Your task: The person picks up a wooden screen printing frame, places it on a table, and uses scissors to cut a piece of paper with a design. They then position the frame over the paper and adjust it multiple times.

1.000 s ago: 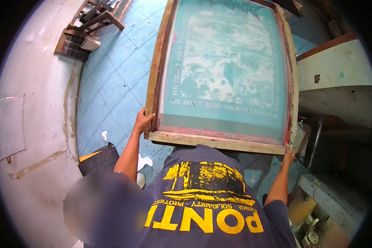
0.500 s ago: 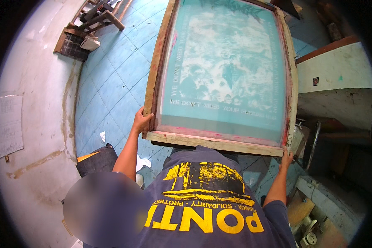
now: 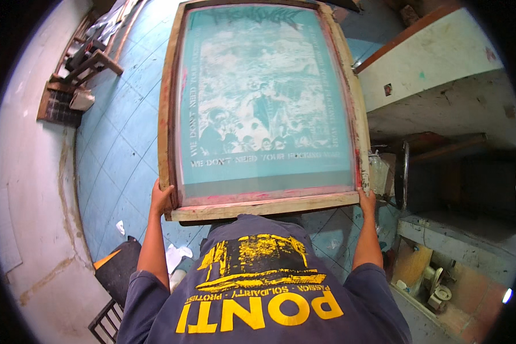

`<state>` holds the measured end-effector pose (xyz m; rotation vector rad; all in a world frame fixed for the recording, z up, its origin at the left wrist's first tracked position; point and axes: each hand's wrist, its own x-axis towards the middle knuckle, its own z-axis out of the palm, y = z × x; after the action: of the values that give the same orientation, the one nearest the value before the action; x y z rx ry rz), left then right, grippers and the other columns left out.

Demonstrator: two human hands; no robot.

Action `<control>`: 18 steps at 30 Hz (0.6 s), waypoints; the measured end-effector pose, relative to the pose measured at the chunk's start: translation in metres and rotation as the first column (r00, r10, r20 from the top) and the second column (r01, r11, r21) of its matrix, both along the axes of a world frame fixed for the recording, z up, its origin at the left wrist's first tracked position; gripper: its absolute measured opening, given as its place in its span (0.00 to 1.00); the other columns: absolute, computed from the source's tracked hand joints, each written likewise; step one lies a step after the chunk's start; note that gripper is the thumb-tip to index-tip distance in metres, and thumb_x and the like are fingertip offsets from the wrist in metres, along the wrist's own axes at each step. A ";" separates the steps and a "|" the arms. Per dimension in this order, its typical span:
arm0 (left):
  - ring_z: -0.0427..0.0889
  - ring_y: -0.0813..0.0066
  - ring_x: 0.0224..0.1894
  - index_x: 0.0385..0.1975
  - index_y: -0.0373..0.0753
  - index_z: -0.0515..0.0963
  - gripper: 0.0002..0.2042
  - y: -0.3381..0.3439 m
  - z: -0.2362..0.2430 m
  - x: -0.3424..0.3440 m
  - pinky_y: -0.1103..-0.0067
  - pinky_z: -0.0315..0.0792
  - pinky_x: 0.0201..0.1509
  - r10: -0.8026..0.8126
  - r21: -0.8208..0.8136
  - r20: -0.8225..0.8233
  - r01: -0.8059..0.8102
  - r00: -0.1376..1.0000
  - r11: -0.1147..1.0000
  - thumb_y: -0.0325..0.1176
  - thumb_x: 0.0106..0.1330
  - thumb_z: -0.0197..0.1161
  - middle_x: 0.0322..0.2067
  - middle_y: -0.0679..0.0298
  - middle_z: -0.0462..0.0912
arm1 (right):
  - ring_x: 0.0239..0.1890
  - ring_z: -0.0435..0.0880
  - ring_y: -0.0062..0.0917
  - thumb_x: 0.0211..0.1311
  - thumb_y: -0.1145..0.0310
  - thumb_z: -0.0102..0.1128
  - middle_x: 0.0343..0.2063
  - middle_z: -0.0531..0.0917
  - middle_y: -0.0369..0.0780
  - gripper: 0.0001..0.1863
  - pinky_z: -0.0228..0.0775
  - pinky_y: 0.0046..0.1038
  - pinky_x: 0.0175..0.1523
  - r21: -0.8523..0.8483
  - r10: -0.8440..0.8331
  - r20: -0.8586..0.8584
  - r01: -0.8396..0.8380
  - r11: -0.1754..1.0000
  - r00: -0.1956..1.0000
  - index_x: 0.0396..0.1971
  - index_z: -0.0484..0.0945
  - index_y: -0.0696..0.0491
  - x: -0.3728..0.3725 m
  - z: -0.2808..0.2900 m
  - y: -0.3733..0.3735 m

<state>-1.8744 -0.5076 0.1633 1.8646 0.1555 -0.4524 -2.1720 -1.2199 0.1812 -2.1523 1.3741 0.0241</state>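
A large screen printing frame (image 3: pixel 264 208) with a wooden border is held out in front of my body. Its teal mesh carries a pale stencil of a crowd picture with lettering around it, and reddish stains run along the inner edges. My left hand (image 3: pixel 161 198) grips the near left corner, thumb on the wood. At the near right corner my right hand (image 3: pixel 367 200) is closed round the wood. The fingers under the frame are hidden on both sides.
Blue floor tiles (image 3: pixel 116 150) lie below and left. A white counter (image 3: pixel 430 63) juts in at the right, beside the frame. Wooden furniture (image 3: pixel 92 66) stands far left along the stained wall (image 3: pixel 31 172). A dark bag-like thing (image 3: pixel 120 266) and white scraps (image 3: pixel 178 255) lie near my left arm.
The frame has shifted left in view and turned a little, with both hands still on its near corners. The whole room view has shifted as well.
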 end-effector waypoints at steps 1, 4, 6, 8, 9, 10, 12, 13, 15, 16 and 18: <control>0.77 0.71 0.45 0.54 0.33 0.68 0.25 -0.002 0.003 -0.001 0.75 0.71 0.52 0.007 0.006 0.001 -0.007 1.000 1.000 0.31 0.55 0.64 0.44 0.59 0.79 | 0.44 0.81 0.38 0.52 0.53 0.66 0.41 0.82 0.48 0.28 0.69 0.35 0.49 0.068 0.044 -0.028 -0.042 0.997 0.999 0.46 0.76 0.59 0.007 0.011 0.002; 0.77 0.71 0.44 0.52 0.33 0.69 0.23 -0.003 0.005 0.000 0.75 0.71 0.51 0.004 0.074 -0.037 -0.002 0.999 0.997 0.32 0.56 0.64 0.43 0.60 0.79 | 0.39 0.82 0.34 0.51 0.57 0.67 0.36 0.83 0.46 0.23 0.71 0.33 0.46 0.094 0.118 0.104 -0.128 0.987 0.987 0.42 0.77 0.58 0.016 0.027 0.002; 0.77 0.71 0.44 0.51 0.33 0.70 0.23 -0.002 0.006 -0.002 0.75 0.71 0.50 0.015 0.102 -0.028 -0.012 1.000 0.995 0.33 0.56 0.65 0.43 0.60 0.79 | 0.39 0.82 0.33 0.50 0.59 0.68 0.37 0.83 0.45 0.24 0.71 0.32 0.46 0.108 0.105 0.037 -0.108 0.988 0.994 0.44 0.76 0.58 0.033 0.038 0.002; 0.77 0.71 0.44 0.50 0.33 0.71 0.22 -0.002 0.006 -0.006 0.75 0.70 0.50 0.027 0.088 0.030 -0.030 0.999 0.996 0.34 0.56 0.66 0.42 0.61 0.79 | 0.39 0.82 0.33 0.51 0.58 0.68 0.38 0.83 0.45 0.25 0.71 0.32 0.46 0.200 0.071 0.076 -0.085 0.976 0.995 0.45 0.76 0.58 0.045 0.054 0.005; 0.77 0.69 0.44 0.50 0.33 0.71 0.23 -0.004 0.005 -0.003 0.74 0.70 0.50 -0.001 0.122 0.073 -0.008 0.997 0.993 0.36 0.55 0.67 0.42 0.60 0.79 | 0.42 0.81 0.38 0.51 0.56 0.68 0.39 0.82 0.48 0.27 0.71 0.35 0.48 0.102 0.133 0.066 -0.140 0.985 0.989 0.47 0.74 0.59 0.035 0.029 -0.014; 0.78 0.69 0.43 0.50 0.33 0.71 0.24 -0.007 0.008 -0.004 0.74 0.71 0.50 -0.009 0.190 0.084 -0.007 0.996 0.982 0.37 0.55 0.68 0.42 0.59 0.80 | 0.43 0.80 0.40 0.51 0.56 0.67 0.40 0.81 0.49 0.28 0.71 0.36 0.49 0.022 0.155 0.029 -0.155 0.988 0.988 0.47 0.74 0.59 0.036 0.022 -0.015; 0.79 0.67 0.43 0.50 0.34 0.71 0.25 -0.016 0.019 -0.008 0.73 0.71 0.50 -0.024 0.319 0.105 -0.011 0.994 0.948 0.38 0.55 0.69 0.42 0.58 0.80 | 0.45 0.79 0.43 0.52 0.55 0.67 0.42 0.79 0.51 0.29 0.70 0.38 0.50 -0.139 0.187 -0.051 -0.192 0.971 0.981 0.48 0.73 0.60 0.041 0.016 -0.011; 0.80 0.64 0.44 0.51 0.35 0.71 0.26 -0.009 0.017 -0.014 0.71 0.72 0.49 -0.010 0.385 0.143 -0.047 0.990 0.922 0.40 0.54 0.69 0.42 0.55 0.81 | 0.48 0.76 0.46 0.52 0.54 0.66 0.44 0.76 0.54 0.30 0.68 0.40 0.52 -0.099 0.215 -0.017 -0.216 0.971 0.976 0.48 0.73 0.61 0.049 0.019 -0.005; 0.81 0.62 0.44 0.51 0.35 0.71 0.27 -0.014 0.021 -0.017 0.71 0.73 0.49 0.023 0.487 0.121 -0.080 0.992 0.870 0.40 0.54 0.69 0.42 0.53 0.82 | 0.49 0.74 0.47 0.52 0.54 0.65 0.45 0.75 0.54 0.30 0.66 0.41 0.53 -0.160 0.196 -0.016 -0.196 0.967 0.980 0.47 0.72 0.62 0.052 0.021 0.005; 0.81 0.61 0.44 0.51 0.35 0.71 0.27 -0.013 0.022 -0.018 0.70 0.73 0.48 0.039 0.536 0.111 -0.093 0.993 0.839 0.41 0.54 0.69 0.41 0.53 0.82 | 0.49 0.74 0.48 0.52 0.54 0.65 0.45 0.74 0.54 0.30 0.66 0.41 0.54 -0.189 0.184 -0.015 -0.183 0.965 0.983 0.47 0.72 0.62 0.050 0.020 0.006; 0.81 0.57 0.44 0.49 0.35 0.72 0.25 -0.015 0.020 -0.019 0.69 0.73 0.48 0.044 0.534 0.107 -0.095 0.993 0.840 0.40 0.54 0.68 0.40 0.51 0.82 | 0.50 0.72 0.50 0.53 0.54 0.65 0.45 0.74 0.55 0.29 0.65 0.42 0.54 -0.222 0.193 -0.005 -0.189 0.957 0.981 0.45 0.72 0.62 0.049 0.020 0.006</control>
<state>-1.8932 -0.5230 0.1833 2.4224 0.3151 -0.2856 -2.1229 -1.2137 0.2014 -2.4593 1.2022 -0.0756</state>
